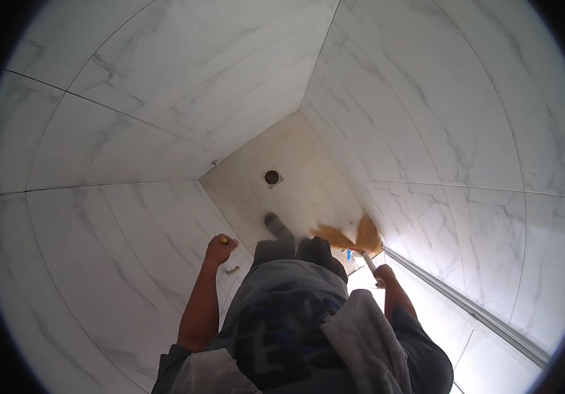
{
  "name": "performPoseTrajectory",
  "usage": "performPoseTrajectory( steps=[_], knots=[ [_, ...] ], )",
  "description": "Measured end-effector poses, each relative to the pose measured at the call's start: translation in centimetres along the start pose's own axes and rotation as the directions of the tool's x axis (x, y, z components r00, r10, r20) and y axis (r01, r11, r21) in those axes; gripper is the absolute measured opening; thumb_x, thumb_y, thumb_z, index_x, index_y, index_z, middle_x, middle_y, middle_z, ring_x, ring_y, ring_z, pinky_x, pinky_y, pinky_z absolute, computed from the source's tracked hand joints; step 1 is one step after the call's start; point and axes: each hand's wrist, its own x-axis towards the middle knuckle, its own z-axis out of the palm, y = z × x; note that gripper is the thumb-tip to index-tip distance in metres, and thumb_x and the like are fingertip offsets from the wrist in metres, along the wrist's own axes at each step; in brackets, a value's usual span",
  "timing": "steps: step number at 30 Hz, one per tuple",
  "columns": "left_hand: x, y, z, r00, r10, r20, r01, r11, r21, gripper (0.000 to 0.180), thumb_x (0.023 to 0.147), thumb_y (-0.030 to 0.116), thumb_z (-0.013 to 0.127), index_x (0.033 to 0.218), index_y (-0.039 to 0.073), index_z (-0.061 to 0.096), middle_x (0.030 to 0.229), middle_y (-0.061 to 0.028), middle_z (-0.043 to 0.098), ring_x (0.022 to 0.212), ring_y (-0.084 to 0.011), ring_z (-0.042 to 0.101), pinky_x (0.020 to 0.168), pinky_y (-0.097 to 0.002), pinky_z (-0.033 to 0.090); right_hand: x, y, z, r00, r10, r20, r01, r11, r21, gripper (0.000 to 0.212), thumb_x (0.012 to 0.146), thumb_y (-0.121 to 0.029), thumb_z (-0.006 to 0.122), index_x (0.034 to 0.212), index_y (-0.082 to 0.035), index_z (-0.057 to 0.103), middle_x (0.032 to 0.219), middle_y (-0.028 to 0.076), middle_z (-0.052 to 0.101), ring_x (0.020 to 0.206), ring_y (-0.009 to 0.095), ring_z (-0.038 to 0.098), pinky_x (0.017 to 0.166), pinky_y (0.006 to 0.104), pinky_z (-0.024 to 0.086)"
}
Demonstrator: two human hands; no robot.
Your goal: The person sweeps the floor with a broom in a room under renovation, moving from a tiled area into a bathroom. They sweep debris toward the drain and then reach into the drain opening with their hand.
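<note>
My right hand [382,276] is wrapped round the pale handle of a broom [368,233] at the lower right. Its orange-brown bristles spread in two fans on the floor near the right wall, and a small blue bit shows beside the handle. My left hand [220,250] is closed in a fist by the left wall. A small yellow end of something pokes out of that fist; the rest is hidden by my fingers.
The beige floor [309,154] has a round dark drain hole [271,177]. White marble-patterned tiled walls [427,118] enclose it. A small metal fitting [215,163] and another fitting [232,270] are on the left walls. A metal rail [466,302] runs along the lower right. My foot [278,226] is on the floor.
</note>
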Motion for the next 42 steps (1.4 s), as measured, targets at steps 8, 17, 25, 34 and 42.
performPoseTrajectory(
  steps=[8, 17, 25, 34, 42],
  knots=[
    [1.3, -5.2, 2.1, 0.982, -0.177, 0.067, 0.184, 0.976, -0.12, 0.035, 0.079, 0.033, 0.077, 0.087, 0.0, 0.067, 0.083, -0.012, 0.071, 0.076, -0.0216, 0.066, 0.073, -0.0347, 0.052, -25.1, -0.8, -11.1, 0.989, -0.127, -0.07, 0.134, 0.985, 0.112, 0.031, 0.084, -0.012, 0.049, 0.104, 0.007, 0.064, 0.08, 0.023, 0.069, 0.069, 0.033, 0.07, 0.069, 0.0431, 0.057],
    [-1.7, -8.6, 1.6, 0.924, -0.343, 0.171, 0.372, 0.91, -0.184, 0.031, 0.08, 0.027, 0.079, 0.091, 0.001, 0.068, 0.082, -0.0073, 0.066, 0.073, -0.0162, 0.062, 0.067, -0.032, 0.051, -21.9, -13.6, -14.9, 0.717, -0.604, -0.347, 0.534, 0.797, -0.282, 0.047, 0.087, -0.019, 0.056, 0.131, -0.004, 0.05, 0.087, 0.017, 0.068, 0.088, 0.034, 0.067, 0.074, 0.0477, 0.053],
    [-5.8, -7.3, -1.8, 0.955, -0.279, 0.102, 0.291, 0.948, -0.126, 0.029, 0.082, 0.027, 0.077, 0.093, 0.001, 0.069, 0.09, -0.0077, 0.069, 0.082, -0.0149, 0.062, 0.076, -0.0292, 0.051, -2.2, -33.0, -16.1, 0.692, -0.551, -0.466, 0.631, 0.776, 0.018, 0.025, 0.083, -0.015, 0.058, 0.1, -0.001, 0.069, 0.089, 0.021, 0.07, 0.089, 0.035, 0.07, 0.079, 0.0452, 0.057],
    [-7.1, -7.8, -2.0, 0.949, -0.268, 0.165, 0.3, 0.927, -0.223, 0.023, 0.083, 0.022, 0.076, 0.088, 0.001, 0.069, 0.085, -0.0042, 0.068, 0.077, -0.0119, 0.06, 0.071, -0.0283, 0.049, -7.7, -26.6, -12.2, 0.785, -0.39, -0.481, 0.555, 0.787, 0.268, 0.023, 0.085, -0.014, 0.057, 0.097, 0.002, 0.069, 0.097, 0.024, 0.069, 0.095, 0.033, 0.069, 0.082, 0.0442, 0.056],
    [-6.3, -5.2, -0.7, 0.939, -0.205, 0.276, 0.212, 0.977, 0.004, 0.02, 0.085, 0.019, 0.075, 0.089, 0.001, 0.069, 0.087, -0.0062, 0.069, 0.078, -0.0117, 0.061, 0.071, -0.0288, 0.05, -7.6, -30.3, -18.2, 0.747, -0.431, -0.506, 0.614, 0.74, 0.276, 0.022, 0.084, -0.015, 0.061, 0.098, -0.003, 0.071, 0.097, 0.016, 0.072, 0.094, 0.032, 0.07, 0.079, 0.0417, 0.057]
  ],
)
